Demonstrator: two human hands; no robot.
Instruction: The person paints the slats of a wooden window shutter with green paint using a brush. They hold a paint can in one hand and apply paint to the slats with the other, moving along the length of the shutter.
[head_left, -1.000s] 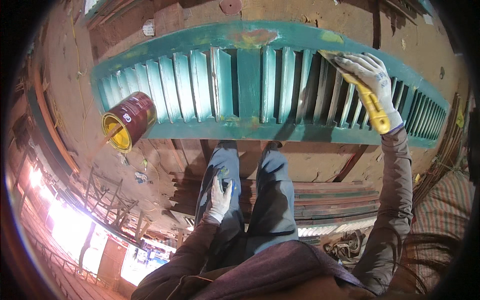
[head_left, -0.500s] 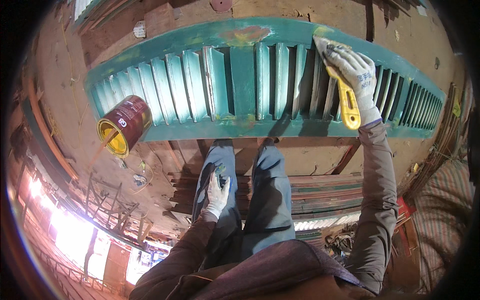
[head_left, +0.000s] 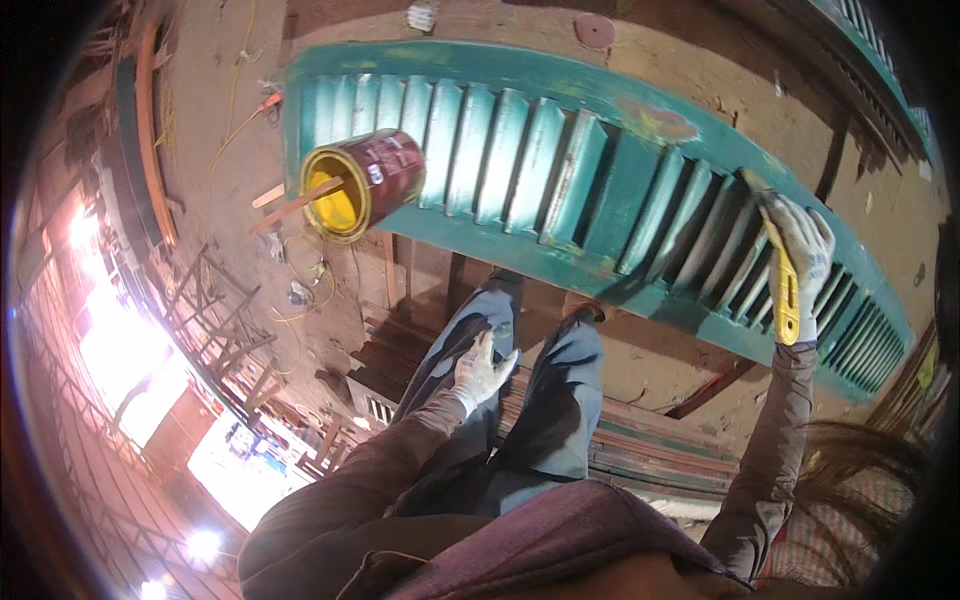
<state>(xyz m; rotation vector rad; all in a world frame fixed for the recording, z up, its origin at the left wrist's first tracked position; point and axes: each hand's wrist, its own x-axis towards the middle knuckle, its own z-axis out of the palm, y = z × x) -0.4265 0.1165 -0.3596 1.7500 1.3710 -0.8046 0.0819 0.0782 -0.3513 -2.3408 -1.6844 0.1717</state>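
Note:
A long green louvered shutter (head_left: 628,190) lies flat before me, with rough yellowish and reddish patches on its far rail. My right hand (head_left: 808,242), in a white work glove, is closed around a putty knife (head_left: 786,300) with a yellow handle. The blade end is at the far rail, right of the shutter's middle panel; the hand partly hides it. Near my knees, my gloved left hand (head_left: 482,374) holds nothing, its thumb and fingers apart. A dark red can (head_left: 398,165) with yellow contents stands on the shutter's left part, a wooden stick (head_left: 298,205) leaning out of it.
Stacked wooden strips (head_left: 660,430) lie on the ground beneath and beyond my legs. Another green louvered piece (head_left: 870,45) is at the far right. At left are a yellow cord (head_left: 235,135), a heap of thin frames (head_left: 225,330) and a bright opening (head_left: 130,350).
The view has swung left, so the shutter and can appear farther right and the shutter slants. The putty knife remains in my right hand at the far rail. My left hand's fingers are spread wider.

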